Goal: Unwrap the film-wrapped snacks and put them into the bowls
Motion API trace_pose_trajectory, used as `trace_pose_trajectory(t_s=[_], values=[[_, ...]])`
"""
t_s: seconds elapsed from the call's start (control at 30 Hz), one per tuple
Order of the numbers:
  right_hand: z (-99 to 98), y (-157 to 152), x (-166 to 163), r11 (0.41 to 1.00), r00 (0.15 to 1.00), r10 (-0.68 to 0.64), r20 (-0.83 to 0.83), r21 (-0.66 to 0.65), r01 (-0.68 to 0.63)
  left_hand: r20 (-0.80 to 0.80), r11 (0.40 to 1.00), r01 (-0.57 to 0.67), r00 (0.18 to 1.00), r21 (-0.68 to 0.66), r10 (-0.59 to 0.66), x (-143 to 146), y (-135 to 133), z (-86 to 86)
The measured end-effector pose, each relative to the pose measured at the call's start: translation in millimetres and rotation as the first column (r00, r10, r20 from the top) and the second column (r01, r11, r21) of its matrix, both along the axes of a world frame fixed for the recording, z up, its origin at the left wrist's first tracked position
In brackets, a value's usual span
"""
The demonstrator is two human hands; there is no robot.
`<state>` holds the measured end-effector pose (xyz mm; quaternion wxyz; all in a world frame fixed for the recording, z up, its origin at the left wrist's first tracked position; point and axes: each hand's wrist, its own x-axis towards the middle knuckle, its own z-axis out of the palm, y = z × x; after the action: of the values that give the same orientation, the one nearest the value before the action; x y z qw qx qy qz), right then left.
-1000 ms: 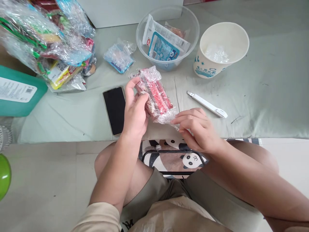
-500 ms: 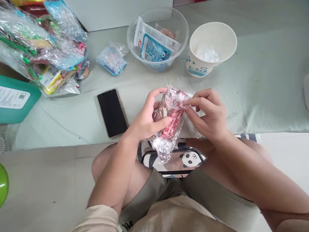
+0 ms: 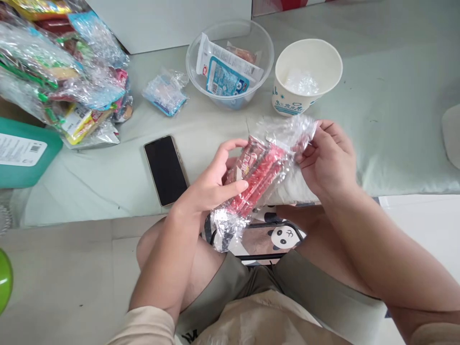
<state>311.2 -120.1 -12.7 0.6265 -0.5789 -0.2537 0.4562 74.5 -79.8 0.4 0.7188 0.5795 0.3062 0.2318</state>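
Red snack packets wrapped in clear plastic film lie tilted in my left hand, its thumb across the front and its fingers behind. My right hand pinches the loose upper end of the plastic film, which stretches up and to the right from the packets. Crinkled film hangs from the bottom of the bundle above my lap. Just beyond my hands stands a paper cup with crumpled clear film inside.
A clear plastic bowl holds blue-and-white packets and a brown one. Left of it lies a film-wrapped blue packet. A phone rests near the table's front edge. Bagged snacks and a green container are at the left.
My right hand has moved right and up, drawing the film out from the red packets. The bundle has tilted further right, and more of the red packets shows.
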Motion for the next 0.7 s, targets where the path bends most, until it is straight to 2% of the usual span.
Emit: trace_pose_trajectory(t_s=[0.03, 0.1, 0.2, 0.27, 0.37, 0.5, 0.6, 0.7], values=[[0.8, -0.8, -2.5, 1.000, 1.000, 0.013, -0.019, 0.003, -0.013, 0.016, 0.998, -0.061, 0.998, -0.018, 0.061, 2.2, -0.3, -1.7], [3.3, -4.9, -9.8, 0.989, 0.989, 0.148, -0.015, -0.009, -0.148, 0.033, 0.981, -0.188, 0.981, -0.039, 0.190, 7.3, -1.0, -6.9], [4.8, -14.3, -24.1, 0.899, 0.898, 0.438, -0.034, -0.014, -0.439, 0.046, 0.952, -0.297, 0.953, -0.074, 0.300, 14.5, -3.0, -15.2], [2.2, -19.4, -32.9, 0.848, 0.844, 0.527, -0.101, 0.001, -0.530, 0.066, 0.940, -0.323, 0.941, -0.108, 0.331, 18.7, -5.8, -17.8], [-5.5, -22.8, -41.8, 0.838, 0.825, 0.540, -0.165, 0.017, -0.545, 0.089, 0.928, -0.357, 0.926, -0.105, 0.367, 25.3, -12.2, -17.2], [-13.4, -22.8, -47.2, 0.818, 0.798, 0.571, -0.193, 0.055, -0.573, 0.095, 0.943, -0.332, 0.939, -0.012, 0.332, 33.6, -18.6, -18.8], [-13.9, -22.9, -50.2, 0.844, 0.818, 0.529, -0.227, 0.038, -0.535, 0.015, 0.930, -0.351, 0.936, 0.105, 0.352, 33.6, -16.8, -21.0], [-12.9, -22.3, -52.6, 0.882, 0.850, 0.459, -0.258, 0.017, -0.471, -0.108, 0.870, -0.385, 0.895, 0.308, 0.434, 26.6, -11.8, -13.3]])
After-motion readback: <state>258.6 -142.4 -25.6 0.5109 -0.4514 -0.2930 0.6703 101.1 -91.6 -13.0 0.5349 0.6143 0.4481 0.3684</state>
